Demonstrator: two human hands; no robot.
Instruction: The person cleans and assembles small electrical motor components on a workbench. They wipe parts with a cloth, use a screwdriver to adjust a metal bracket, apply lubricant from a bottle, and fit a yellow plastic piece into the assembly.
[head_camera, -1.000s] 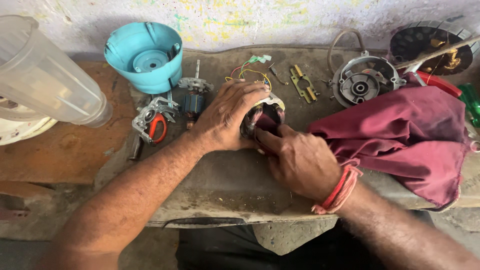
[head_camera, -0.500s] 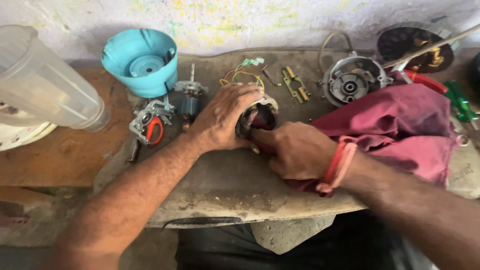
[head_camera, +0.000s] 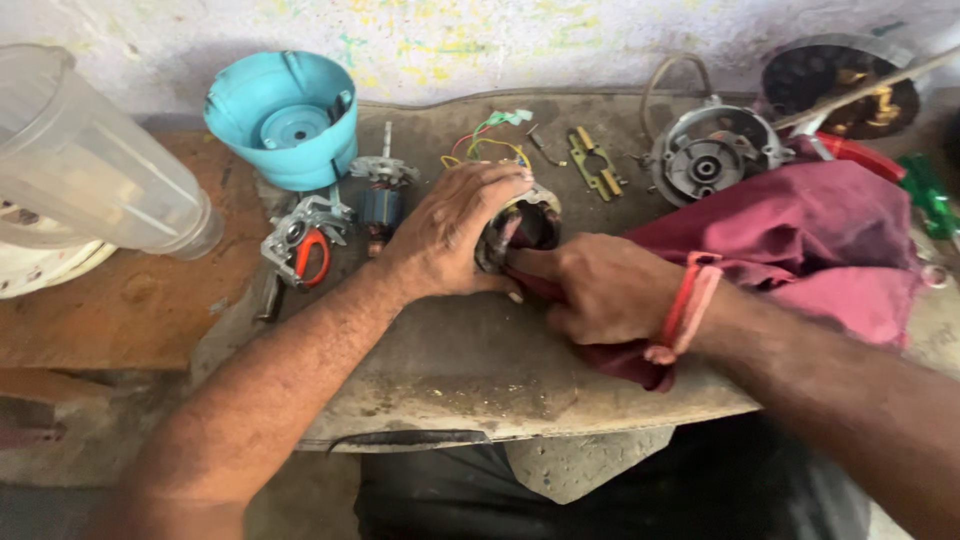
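Observation:
My left hand (head_camera: 455, 235) grips a round motor stator (head_camera: 530, 222) with coloured wires, holding it on its side on the grey stone slab (head_camera: 450, 370). My right hand (head_camera: 600, 288) pushes a corner of the maroon cloth (head_camera: 800, 245) into the stator's bore with a finger. A red band sits on my right wrist. The rest of the cloth lies bunched to the right.
A turquoise plastic housing (head_camera: 285, 115) and a clear blender jar (head_camera: 85, 170) stand at the back left. A motor armature (head_camera: 382, 200), a metal bracket with a red part (head_camera: 305, 240), a brass clip (head_camera: 595, 160), a round metal end cover (head_camera: 710, 150) and screwdrivers (head_camera: 900, 170) lie around.
My right hand has shifted slightly left, pressing the cloth deeper into the stator. The left hand keeps its grip; the view has tilted a little.

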